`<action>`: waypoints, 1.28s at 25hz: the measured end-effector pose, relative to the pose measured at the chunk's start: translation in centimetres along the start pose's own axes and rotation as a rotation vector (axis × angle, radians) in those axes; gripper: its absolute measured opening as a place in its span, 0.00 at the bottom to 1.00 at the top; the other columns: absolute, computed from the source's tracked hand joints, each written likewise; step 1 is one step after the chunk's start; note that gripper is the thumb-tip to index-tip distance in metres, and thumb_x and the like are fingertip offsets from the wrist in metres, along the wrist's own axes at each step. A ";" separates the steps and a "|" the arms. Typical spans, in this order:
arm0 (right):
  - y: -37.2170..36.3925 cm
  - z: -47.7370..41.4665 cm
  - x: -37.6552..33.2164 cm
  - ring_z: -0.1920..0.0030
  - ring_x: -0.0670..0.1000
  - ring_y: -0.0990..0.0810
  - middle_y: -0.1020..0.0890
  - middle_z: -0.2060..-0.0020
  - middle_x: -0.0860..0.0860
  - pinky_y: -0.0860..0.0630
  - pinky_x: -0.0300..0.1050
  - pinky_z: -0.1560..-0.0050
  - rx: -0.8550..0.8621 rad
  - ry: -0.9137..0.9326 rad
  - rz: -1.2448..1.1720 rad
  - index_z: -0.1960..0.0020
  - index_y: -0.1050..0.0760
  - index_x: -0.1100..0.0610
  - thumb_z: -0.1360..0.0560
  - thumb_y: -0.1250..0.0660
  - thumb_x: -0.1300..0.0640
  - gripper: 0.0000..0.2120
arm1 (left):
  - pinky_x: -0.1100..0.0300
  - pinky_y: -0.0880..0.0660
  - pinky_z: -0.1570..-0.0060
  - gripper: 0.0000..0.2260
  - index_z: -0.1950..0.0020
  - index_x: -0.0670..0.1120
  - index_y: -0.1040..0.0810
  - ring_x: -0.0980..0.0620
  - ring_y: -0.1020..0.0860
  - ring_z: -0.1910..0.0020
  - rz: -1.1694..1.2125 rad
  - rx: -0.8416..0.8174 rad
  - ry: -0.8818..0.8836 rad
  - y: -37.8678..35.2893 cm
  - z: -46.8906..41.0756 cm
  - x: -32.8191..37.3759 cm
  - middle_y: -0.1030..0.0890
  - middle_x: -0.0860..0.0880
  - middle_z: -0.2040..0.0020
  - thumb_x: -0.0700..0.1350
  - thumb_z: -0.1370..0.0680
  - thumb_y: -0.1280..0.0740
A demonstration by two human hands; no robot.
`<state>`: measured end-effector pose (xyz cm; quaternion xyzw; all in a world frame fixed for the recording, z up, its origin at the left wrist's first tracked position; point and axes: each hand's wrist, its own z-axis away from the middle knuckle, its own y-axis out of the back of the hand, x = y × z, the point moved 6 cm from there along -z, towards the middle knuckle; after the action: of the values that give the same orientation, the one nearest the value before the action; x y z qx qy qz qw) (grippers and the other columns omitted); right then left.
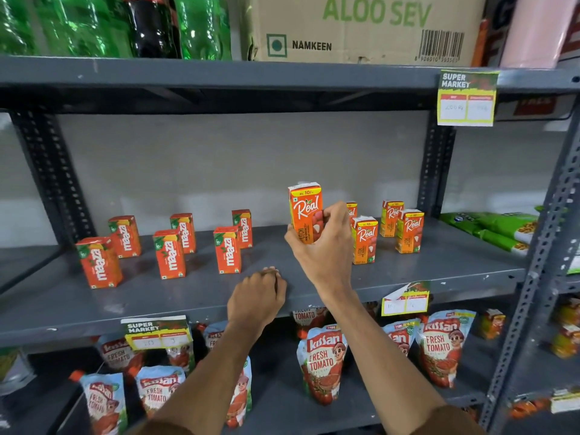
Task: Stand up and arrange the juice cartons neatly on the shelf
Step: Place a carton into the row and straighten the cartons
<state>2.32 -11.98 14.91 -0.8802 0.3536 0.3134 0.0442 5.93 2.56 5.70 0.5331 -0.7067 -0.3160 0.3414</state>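
A grey metal shelf [439, 268] fills the view, seen from above and in front by the person working at it. The right hand [323, 246] grips a Real juice carton [305, 211] upright, fingers wrapped around its lower half, holding it just above the shelf near the middle. The carton is orange with a yellow band on top (the price print reads Rs. 10).

Just right of the held carton, four more Real cartons [409, 230] stand upright on the shelf in a loose cluster of two rows; one of them is mostly hidden behind the right hand. Well to the left of the held carton, six orange Maaza cartons [169, 254] stand upright in three staggered pairs, spaced apart.

The left hand [257, 298] rests on the front edge of the shelf, below and left of the held carton, fingers curled under into a loose fist and gripping nothing.

Below the held carton, on the next shelf down, stand Kissan tomato pouches [323, 365]. Above it, on the upper shelf, sit green bottles [78, 23], one dark bottle among them, and a cardboard box [361, 26] printed ALOO SEV. A price tag [467, 98] hangs from the upper shelf edge, up and right of the held carton. Green packets [492, 229] lie far right of it.
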 end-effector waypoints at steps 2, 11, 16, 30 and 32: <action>-0.7 0.3 1.6 0.53 0.46 0.22 0.24 0.52 0.49 0.25 0.34 0.60 -0.033 -0.033 0.042 0.46 0.34 0.55 0.32 0.25 0.43 0.27 | 0.56 0.26 0.61 0.18 0.48 0.48 0.22 0.48 0.18 0.57 0.016 -0.001 0.007 -0.1 -0.1 -0.1 0.17 0.49 0.53 0.52 0.19 0.50; -3.8 0.7 8.5 0.51 0.49 0.19 0.22 0.50 0.51 0.24 0.41 0.58 -0.148 -0.276 0.161 0.46 0.36 0.53 0.33 0.22 0.46 0.28 | 0.58 0.30 0.62 0.15 0.49 0.47 0.23 0.48 0.19 0.59 0.029 0.003 -0.011 -0.3 -0.3 -0.1 0.17 0.48 0.55 0.51 0.19 0.47; -5.2 0.8 10.9 0.49 0.53 0.18 0.21 0.48 0.53 0.19 0.50 0.53 -0.175 -0.375 0.133 0.42 0.35 0.56 0.35 0.20 0.45 0.33 | 0.55 0.24 0.59 0.15 0.49 0.47 0.22 0.48 0.19 0.59 0.050 0.001 -0.001 -0.5 -0.4 -0.4 0.17 0.48 0.55 0.51 0.19 0.47; -2.9 5.3 9.7 0.34 0.56 0.26 0.27 0.35 0.57 0.25 0.50 0.37 -0.350 -0.244 0.397 0.28 0.41 0.61 0.27 0.28 0.44 0.37 | 0.53 0.23 0.53 0.17 0.38 0.48 0.25 0.46 0.19 0.51 0.015 -0.035 0.044 -0.3 0.6 0.3 0.18 0.47 0.46 0.52 0.18 0.48; -2.1 6.7 9.0 0.40 0.52 0.25 0.25 0.41 0.53 0.26 0.49 0.38 -0.315 -0.167 0.306 0.34 0.35 0.59 0.25 0.30 0.48 0.26 | 0.52 0.23 0.49 0.17 0.32 0.51 0.28 0.47 0.19 0.49 0.104 -0.063 0.038 -0.5 1.1 -0.1 0.20 0.48 0.39 0.51 0.18 0.45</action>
<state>5.14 -13.81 3.96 -0.7836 0.4247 0.4393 -0.1126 5.28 2.66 4.69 0.4902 -0.7167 -0.3099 0.3873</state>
